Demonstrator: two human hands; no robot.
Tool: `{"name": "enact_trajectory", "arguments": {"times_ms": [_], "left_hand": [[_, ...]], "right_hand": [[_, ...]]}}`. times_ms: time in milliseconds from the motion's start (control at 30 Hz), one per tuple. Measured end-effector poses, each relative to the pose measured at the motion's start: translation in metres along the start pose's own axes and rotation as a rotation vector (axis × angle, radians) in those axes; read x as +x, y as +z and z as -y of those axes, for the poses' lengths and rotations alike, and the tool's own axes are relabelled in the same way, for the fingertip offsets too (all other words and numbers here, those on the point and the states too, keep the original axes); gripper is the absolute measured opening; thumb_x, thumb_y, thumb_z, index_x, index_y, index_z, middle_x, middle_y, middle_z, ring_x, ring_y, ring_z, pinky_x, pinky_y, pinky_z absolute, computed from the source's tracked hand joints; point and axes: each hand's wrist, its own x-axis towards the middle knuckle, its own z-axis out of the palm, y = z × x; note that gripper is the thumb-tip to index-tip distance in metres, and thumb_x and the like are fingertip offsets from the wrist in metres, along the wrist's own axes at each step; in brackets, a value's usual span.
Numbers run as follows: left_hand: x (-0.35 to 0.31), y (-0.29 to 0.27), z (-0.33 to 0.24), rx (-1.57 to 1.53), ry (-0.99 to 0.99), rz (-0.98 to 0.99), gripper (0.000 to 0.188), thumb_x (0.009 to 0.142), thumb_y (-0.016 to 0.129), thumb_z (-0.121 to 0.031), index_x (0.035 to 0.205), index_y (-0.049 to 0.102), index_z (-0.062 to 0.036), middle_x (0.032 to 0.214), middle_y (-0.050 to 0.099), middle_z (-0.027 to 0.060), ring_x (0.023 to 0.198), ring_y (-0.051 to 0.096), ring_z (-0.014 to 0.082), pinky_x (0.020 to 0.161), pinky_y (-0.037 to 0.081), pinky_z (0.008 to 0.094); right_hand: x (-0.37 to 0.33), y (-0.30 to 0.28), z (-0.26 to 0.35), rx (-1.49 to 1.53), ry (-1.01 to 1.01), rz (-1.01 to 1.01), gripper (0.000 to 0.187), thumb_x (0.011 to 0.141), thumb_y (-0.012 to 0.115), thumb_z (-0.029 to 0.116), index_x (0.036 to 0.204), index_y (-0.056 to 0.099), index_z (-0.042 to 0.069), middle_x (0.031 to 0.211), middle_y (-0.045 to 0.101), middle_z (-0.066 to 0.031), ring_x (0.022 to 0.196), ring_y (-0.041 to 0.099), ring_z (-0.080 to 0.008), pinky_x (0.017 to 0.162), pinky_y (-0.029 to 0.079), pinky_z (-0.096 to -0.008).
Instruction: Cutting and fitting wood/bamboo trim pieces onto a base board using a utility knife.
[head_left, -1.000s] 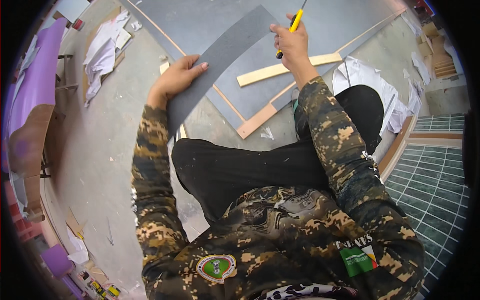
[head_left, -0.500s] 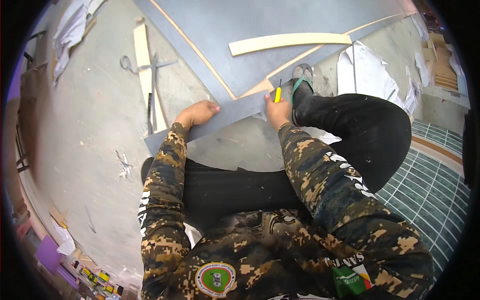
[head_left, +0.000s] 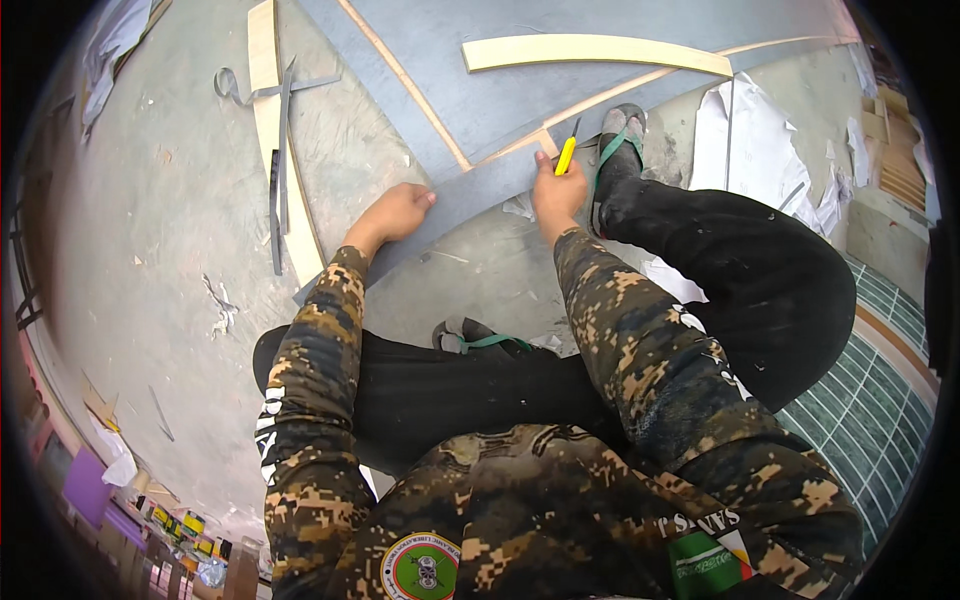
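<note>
A long grey strip (head_left: 462, 203) of thin sheet material stretches between my hands, along the near corner of a large grey panel (head_left: 400, 50) with light wood edging. My left hand (head_left: 395, 213) is closed on the strip's edge, thumb on top. In my right hand (head_left: 558, 190) is a yellow utility knife (head_left: 566, 156), its dark tip pointing away from me. That hand's thumb also presses near the strip's right end. A pale curved wooden strip (head_left: 600, 50) lies on the panel.
On the floor to the left lie a pale wooden slat (head_left: 296, 215) and dark narrow offcuts (head_left: 284, 150). White torn paper (head_left: 740, 140) is beyond my sandalled foot (head_left: 622, 135). Green tiles (head_left: 850, 370) show at right, with tools and boxes (head_left: 190, 530) at lower left.
The strip's right end and my right hand have moved slightly away from me, towards the panel's corner. My view has shifted, and a second sandalled foot now shows beneath my leg.
</note>
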Motion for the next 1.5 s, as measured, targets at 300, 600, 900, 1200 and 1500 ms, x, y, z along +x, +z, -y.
{"name": "enact_trajectory", "arguments": {"times_ms": [300,600,900,1200,1500], "left_hand": [[0.002,0.004,-0.002,-0.116,-0.127,-0.027,0.042,0.101,0.055,-0.03,0.116,0.069,0.0073,0.107,0.071,0.0289,0.104,0.068,0.038,0.096,0.049,0.041],[0.021,0.007,0.009,-0.15,-0.176,0.124,0.048,0.099,0.059,-0.037,0.107,0.071,0.0079,0.092,0.072,0.0231,0.091,0.069,0.0305,0.085,0.051,0.0391],[0.028,0.009,0.004,-0.141,-0.134,0.115,0.054,0.097,0.062,-0.041,0.105,0.07,0.0114,0.091,0.072,0.0226,0.086,0.069,0.03,0.081,0.051,0.0405],[-0.01,-0.03,-0.033,-0.128,0.042,0.212,0.038,0.097,0.065,-0.033,0.116,0.071,-0.0013,0.099,0.075,0.0143,0.092,0.068,0.0241,0.086,0.051,0.0364],[-0.014,-0.049,-0.03,0.073,-0.021,0.344,0.034,0.097,0.066,-0.032,0.119,0.071,-0.0076,0.102,0.075,0.0124,0.092,0.068,0.0238,0.087,0.051,0.0365]], "right_hand": [[0.013,0.017,-0.013,0.026,0.036,-0.076,0.038,0.076,0.088,0.031,0.077,0.063,0.003,0.073,0.067,-0.0107,0.068,0.064,-0.0258,0.069,0.05,-0.0397],[0.025,0.013,-0.009,0.055,0.044,-0.072,0.036,0.076,0.089,0.027,0.077,0.063,0.003,0.073,0.067,-0.0094,0.067,0.062,-0.0232,0.069,0.05,-0.0376],[0.033,0.013,-0.012,0.062,0.078,-0.082,0.033,0.077,0.089,0.024,0.076,0.062,0.003,0.073,0.066,-0.0085,0.066,0.06,-0.0215,0.068,0.05,-0.0376],[0.034,-0.016,-0.021,-0.195,-0.381,-0.164,0.035,0.082,0.079,0.037,0.084,0.071,0.002,0.079,0.067,-0.0178,0.08,0.064,-0.034,0.073,0.05,-0.0418],[0.082,0.007,0.022,-0.208,-0.458,0.219,0.031,0.077,0.074,0.024,0.099,0.076,0.003,0.089,0.067,-0.0271,0.087,0.066,-0.0431,0.081,0.053,-0.0494]]}}
